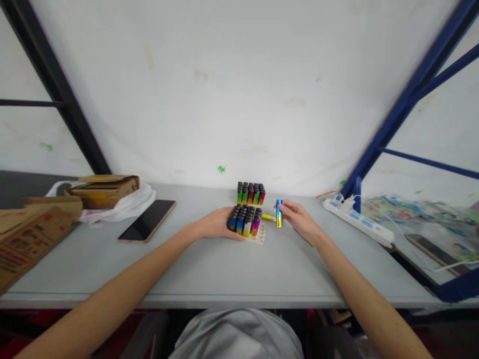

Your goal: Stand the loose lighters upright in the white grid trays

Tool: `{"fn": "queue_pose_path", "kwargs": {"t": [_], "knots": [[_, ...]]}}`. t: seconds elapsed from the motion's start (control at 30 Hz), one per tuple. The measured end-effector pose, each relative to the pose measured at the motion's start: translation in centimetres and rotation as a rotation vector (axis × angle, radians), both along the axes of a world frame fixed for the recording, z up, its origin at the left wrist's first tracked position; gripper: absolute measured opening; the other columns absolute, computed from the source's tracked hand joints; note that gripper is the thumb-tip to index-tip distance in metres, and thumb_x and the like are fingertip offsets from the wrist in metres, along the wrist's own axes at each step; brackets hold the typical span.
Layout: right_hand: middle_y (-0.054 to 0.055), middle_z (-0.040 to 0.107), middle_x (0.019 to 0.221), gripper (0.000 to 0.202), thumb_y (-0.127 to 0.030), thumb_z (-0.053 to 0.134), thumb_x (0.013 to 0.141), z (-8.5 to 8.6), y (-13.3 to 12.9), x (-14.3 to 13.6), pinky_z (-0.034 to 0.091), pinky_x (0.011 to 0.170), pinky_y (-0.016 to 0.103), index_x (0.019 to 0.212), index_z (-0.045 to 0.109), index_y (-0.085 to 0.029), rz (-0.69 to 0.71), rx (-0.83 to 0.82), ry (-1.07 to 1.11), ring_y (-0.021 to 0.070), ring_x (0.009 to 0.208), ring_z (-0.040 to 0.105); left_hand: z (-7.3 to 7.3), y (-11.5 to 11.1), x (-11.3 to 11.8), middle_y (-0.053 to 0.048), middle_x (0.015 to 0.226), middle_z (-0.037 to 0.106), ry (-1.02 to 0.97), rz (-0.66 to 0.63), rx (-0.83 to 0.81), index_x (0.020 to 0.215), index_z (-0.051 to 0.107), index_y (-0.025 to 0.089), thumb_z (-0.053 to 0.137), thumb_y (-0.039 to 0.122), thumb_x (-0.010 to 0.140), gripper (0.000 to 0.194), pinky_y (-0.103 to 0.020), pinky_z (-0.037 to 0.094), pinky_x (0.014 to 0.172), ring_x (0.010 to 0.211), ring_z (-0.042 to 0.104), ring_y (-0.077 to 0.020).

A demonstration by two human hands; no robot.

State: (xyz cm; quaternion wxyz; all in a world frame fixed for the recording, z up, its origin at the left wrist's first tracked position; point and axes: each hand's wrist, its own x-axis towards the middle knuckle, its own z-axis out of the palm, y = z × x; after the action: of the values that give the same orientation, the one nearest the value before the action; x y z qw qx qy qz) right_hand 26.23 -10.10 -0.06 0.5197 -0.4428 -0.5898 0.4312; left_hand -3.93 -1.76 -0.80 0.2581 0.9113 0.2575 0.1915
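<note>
Around the left side of a block of lighters [245, 220] curls my left hand [219, 223], thumb along the near side. Those lighters have black tops and shiny bodies in blue, yellow, orange and purple, and stand in a pale tray [261, 237] whose right-hand holes show no lighters. To the right, my right hand [299, 218] pinches one upright shiny lighter [279, 214], blue above and yellow below. Between it and the block lies a yellow lighter [268, 217] on its side. Behind stands a second block of lighters [250, 193], red and green.
On the left of the grey table [209, 274] lie a phone [147, 221], a white plastic bag [144, 197] and cardboard boxes [41, 229]. A power strip [357, 219] with plugs sits at the right, near a blue frame post [377, 132]. The wall rises close behind.
</note>
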Motion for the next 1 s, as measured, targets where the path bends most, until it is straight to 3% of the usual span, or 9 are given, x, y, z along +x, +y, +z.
{"fn": "queue_pose_path", "kwargs": {"t": [0.13, 0.23, 0.33, 0.43, 0.53, 0.87, 1.0], "knots": [[0.004, 0.069, 0.099, 0.034, -0.054, 0.071, 0.087, -0.4, -0.2, -2.0, 0.051, 0.082, 0.034, 0.098, 0.062, -0.024, 0.140, -0.061, 0.191, 0.0180, 0.086, 0.063, 0.2, -0.2, 0.0, -0.009, 0.135, 0.067, -0.008, -0.011, -0.014, 0.136, 0.059, 0.021, 0.087, 0.056, 0.065, 0.084, -0.042, 0.047, 0.108, 0.122, 0.063, -0.0323], [-0.002, 0.061, 0.077, 0.036, -0.056, 0.070, 0.088, -0.1, -0.6, -3.2, 0.050, 0.068, 0.030, 0.102, 0.057, -0.026, 0.181, -0.064, 0.220, 0.0135, 0.064, 0.054, 0.2, -0.1, 0.0, -0.008, 0.137, 0.066, -0.014, -0.021, -0.009, 0.137, 0.058, 0.022, 0.087, 0.055, 0.066, 0.084, -0.042, 0.046, 0.109, 0.124, 0.062, -0.0324], [-0.008, 0.041, 0.064, 0.040, -0.059, 0.070, 0.086, -0.1, -0.6, -3.8, 0.033, 0.048, 0.022, 0.103, 0.055, -0.026, 0.138, -0.078, 0.218, 0.0095, 0.050, 0.034, 0.1, 0.0, 0.1, -0.007, 0.138, 0.066, -0.009, -0.021, 0.002, 0.137, 0.059, 0.022, 0.087, 0.055, 0.065, 0.084, -0.042, 0.046, 0.110, 0.125, 0.061, -0.0326], [-0.008, 0.033, 0.061, 0.049, -0.072, 0.056, 0.089, -0.8, -0.1, -4.1, 0.019, 0.044, 0.021, 0.085, 0.052, -0.023, 0.079, -0.133, 0.171, 0.0085, 0.048, 0.024, 0.1, 0.0, 0.0, -0.008, 0.138, 0.065, -0.007, -0.022, 0.009, 0.137, 0.058, 0.021, 0.087, 0.056, 0.065, 0.085, -0.041, 0.045, 0.111, 0.125, 0.061, -0.0323], [-0.007, 0.026, 0.056, 0.061, -0.078, 0.043, 0.090, -1.5, 0.3, -4.6, 0.014, 0.045, 0.024, 0.066, 0.041, -0.022, -0.010, -0.170, 0.118, 0.0084, 0.046, 0.018, 0.0, 0.0, 0.0, -0.008, 0.138, 0.066, -0.008, -0.011, 0.011, 0.138, 0.058, 0.022, 0.087, 0.057, 0.065, 0.086, -0.041, 0.045, 0.110, 0.124, 0.062, -0.0320], [-0.005, 0.028, 0.051, 0.043, -0.048, 0.039, 0.093, -1.6, -0.2, -5.7, 0.019, 0.044, 0.026, 0.058, 0.038, -0.023, -0.154, -0.137, -0.060, 0.0112, 0.045, 0.023, -0.2, 0.1, 0.1, -0.009, 0.135, 0.067, 0.003, 0.007, 0.023, 0.135, 0.060, 0.021, 0.087, 0.057, 0.064, 0.084, -0.042, 0.047, 0.108, 0.122, 0.063, -0.0329], [-0.005, 0.027, 0.050, 0.045, -0.051, 0.040, 0.094, -1.6, 0.0, -5.4, 0.019, 0.044, 0.027, 0.058, 0.038, -0.023, -0.125, -0.121, -0.056, 0.0116, 0.044, 0.023, -0.2, 0.1, 0.0, -0.008, 0.134, 0.068, -0.020, 0.003, 0.017, 0.135, 0.060, 0.022, 0.086, 0.058, 0.064, 0.084, -0.042, 0.048, 0.107, 0.120, 0.064, -0.0328]]}}
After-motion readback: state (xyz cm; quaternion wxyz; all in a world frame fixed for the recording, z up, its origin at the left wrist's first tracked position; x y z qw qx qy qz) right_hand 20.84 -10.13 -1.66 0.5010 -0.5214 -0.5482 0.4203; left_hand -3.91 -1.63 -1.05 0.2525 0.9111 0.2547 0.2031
